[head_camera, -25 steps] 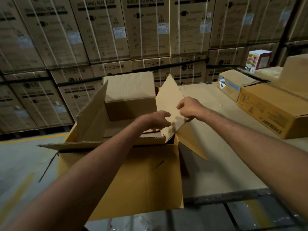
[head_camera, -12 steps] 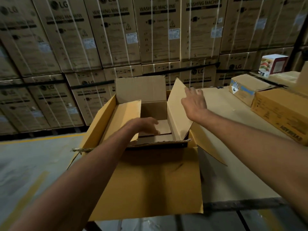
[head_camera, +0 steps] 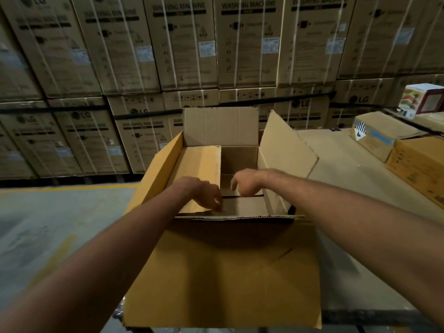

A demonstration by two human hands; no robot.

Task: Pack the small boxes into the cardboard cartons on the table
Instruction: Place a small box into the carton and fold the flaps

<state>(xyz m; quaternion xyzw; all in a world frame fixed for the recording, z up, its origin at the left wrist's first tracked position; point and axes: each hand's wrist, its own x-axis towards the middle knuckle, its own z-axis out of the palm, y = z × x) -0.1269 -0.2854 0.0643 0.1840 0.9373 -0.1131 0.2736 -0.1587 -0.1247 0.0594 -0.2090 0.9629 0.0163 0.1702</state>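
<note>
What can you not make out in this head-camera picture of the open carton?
Head view:
- Left hand: fingertips motion-blurred, grip unclear.
- Right hand: fingers point down and away, hold unclear.
- Open carton: floor largely hidden by inner flap and hands.
- Yellow carton: cut by right edge.

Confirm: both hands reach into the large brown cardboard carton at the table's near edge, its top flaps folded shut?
No. The flaps of the large brown cardboard carton are open, not shut: the head view shows the far flap upright and the right flap raised. The left hand and right hand do reach into it at the near edge of the table.
</note>
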